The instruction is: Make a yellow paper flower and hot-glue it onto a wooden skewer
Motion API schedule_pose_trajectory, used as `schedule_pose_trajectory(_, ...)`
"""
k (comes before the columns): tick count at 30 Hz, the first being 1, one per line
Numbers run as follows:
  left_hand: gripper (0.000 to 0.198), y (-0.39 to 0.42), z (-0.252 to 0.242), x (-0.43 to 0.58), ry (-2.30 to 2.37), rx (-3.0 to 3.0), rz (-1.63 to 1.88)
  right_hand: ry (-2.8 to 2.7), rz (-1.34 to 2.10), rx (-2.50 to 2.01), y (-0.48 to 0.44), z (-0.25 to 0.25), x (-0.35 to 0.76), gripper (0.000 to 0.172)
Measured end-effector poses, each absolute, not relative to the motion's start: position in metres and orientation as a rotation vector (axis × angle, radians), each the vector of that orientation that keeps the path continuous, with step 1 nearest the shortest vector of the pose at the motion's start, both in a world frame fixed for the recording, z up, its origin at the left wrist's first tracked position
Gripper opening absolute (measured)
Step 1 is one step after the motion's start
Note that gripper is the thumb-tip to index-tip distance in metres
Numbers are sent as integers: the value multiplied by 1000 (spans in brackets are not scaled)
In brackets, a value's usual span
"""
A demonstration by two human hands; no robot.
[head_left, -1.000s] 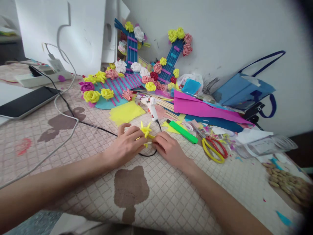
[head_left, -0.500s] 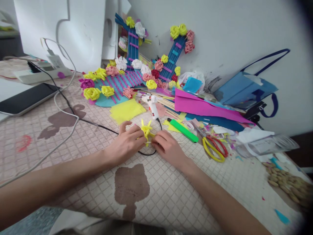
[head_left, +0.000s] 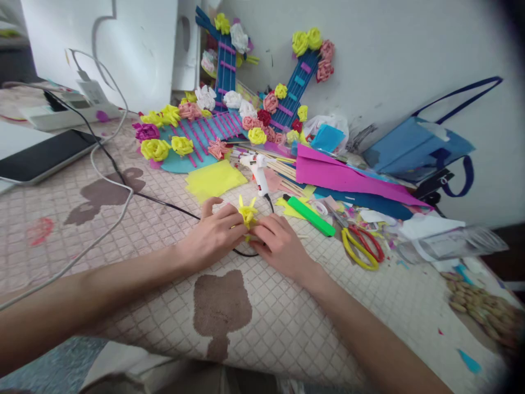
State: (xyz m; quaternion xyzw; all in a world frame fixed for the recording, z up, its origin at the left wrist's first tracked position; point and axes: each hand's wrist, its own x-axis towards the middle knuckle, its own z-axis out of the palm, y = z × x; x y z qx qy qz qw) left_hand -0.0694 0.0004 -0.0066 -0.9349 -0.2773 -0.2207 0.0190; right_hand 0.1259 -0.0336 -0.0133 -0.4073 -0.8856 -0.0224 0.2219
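Between my two hands is a yellow paper flower [head_left: 248, 212] with pointed petals spread upward. My left hand [head_left: 219, 229] is closed on its left side, thumb and fingertips pinching it. From the other side, my right hand [head_left: 278, 243] pinches the flower's lower right part, fingers pressed together. The fingertips hide the flower's base. Just beyond lies a white glue gun [head_left: 258, 175], its black cord running down behind my hands. Yellow crepe paper [head_left: 215, 180] lies flat to the left of the glue gun.
Flower-covered blue paper guitars [head_left: 200, 137] lean at the back. Rightward are a green box cutter [head_left: 310, 216], scissors [head_left: 361, 249], magenta paper [head_left: 348, 178] and a plastic bottle [head_left: 451, 244]. A black phone-like device [head_left: 49, 156] and a white cable [head_left: 118, 213] lie on the left.
My right fingers have shifted in closer over the flower's base, covering the thin pale stick seen there before. The view has shifted slightly.
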Motion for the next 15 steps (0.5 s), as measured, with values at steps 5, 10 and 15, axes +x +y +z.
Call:
schedule_pose_trajectory(5,23,0,-6,-70,-846,-2882,-704,-2467,-82,-1142,-33,-14,125,10)
schedule_pose_trajectory(10,22,0,-6,-70,-833,-2885,-749,-2468,-63,-1142,-33,-14,125,9)
schedule_pose_trajectory(15,22,0,-7,-70,-829,-2896,-740,-2467,-47,-1141,-33,-13,125,10)
